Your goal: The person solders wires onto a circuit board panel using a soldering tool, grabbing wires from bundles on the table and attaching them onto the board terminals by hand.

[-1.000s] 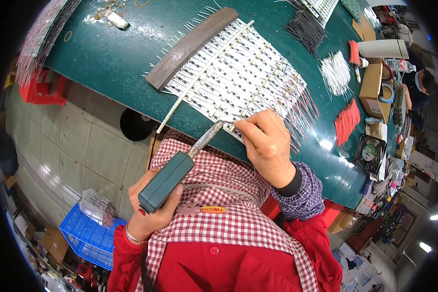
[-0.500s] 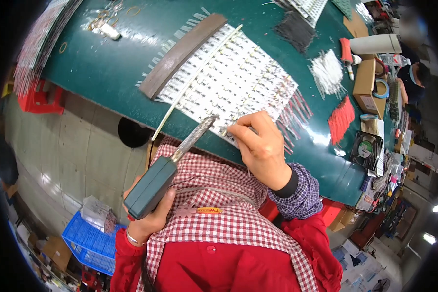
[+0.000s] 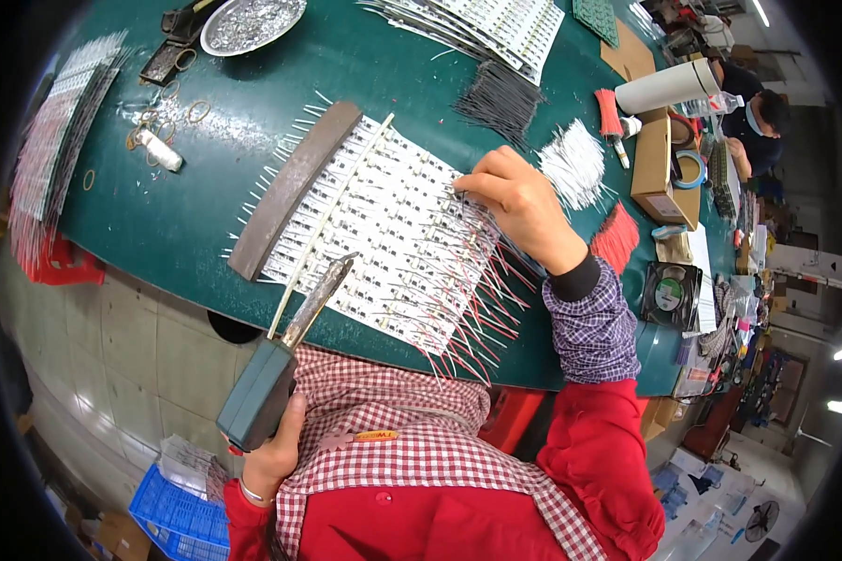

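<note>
My left hand (image 3: 276,458) is wrapped round a soldering gun (image 3: 257,393) with a dark green body. Its long metal tip points over the near side of a white circuit board panel (image 3: 374,252) with rows of small dark parts. At the panel's far right corner, my right hand (image 3: 524,210) is closed in a pinch against the board; what lies between the fingertips is too small to make out. Red and white wires (image 3: 472,327) stick out of the panel's right side. A brown bar (image 3: 295,192) lies along its left side, and a thin pale strip (image 3: 337,220) crosses the board beside it.
Bundles of black wires (image 3: 500,101), white wires (image 3: 575,164) and red wires (image 3: 616,238) lie on the green table (image 3: 159,252). Further off are stacked panels (image 3: 505,33), a metal dish (image 3: 253,23), a cardboard box (image 3: 653,173) and a flask (image 3: 664,86). Another person sits at the far right.
My right hand has gone from the panel's near edge to its far right corner, still pinched. The soldering gun stays in my left hand. The whole view has shifted, showing more of the far table.
</note>
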